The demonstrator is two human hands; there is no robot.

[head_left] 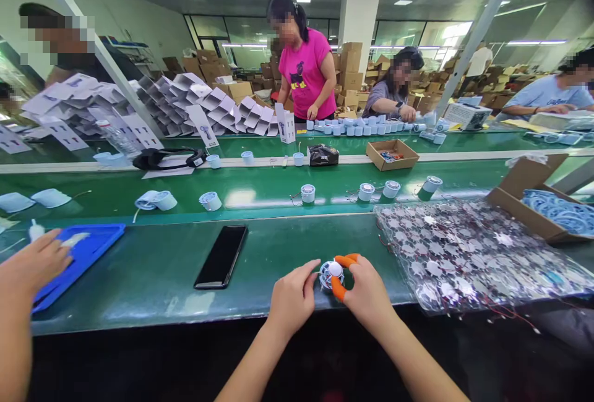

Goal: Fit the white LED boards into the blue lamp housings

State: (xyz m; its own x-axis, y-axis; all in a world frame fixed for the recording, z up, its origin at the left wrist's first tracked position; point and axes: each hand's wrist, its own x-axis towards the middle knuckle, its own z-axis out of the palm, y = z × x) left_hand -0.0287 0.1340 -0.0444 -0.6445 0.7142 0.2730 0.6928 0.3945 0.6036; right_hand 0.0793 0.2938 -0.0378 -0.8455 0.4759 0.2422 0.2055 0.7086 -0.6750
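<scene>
My left hand point(292, 297) and my right hand point(366, 290) meet at the near edge of the green bench, both pinched on a small round white and blue part point(330, 273). Orange covers sit on my right thumb and forefinger. A black phone point(221, 256) lies flat just left of my left hand. A clear plastic sheet point(468, 253) holding several small round circuit pieces with red wires spreads out to the right of my right hand.
Another person's hand point(32, 263) rests on a blue tray point(81, 253) at the far left. Several white cylinders point(307, 193) ride the green belt. An open cardboard box point(542, 204) of blue parts sits right. Workers and stacked white cartons point(195, 105) line the far side.
</scene>
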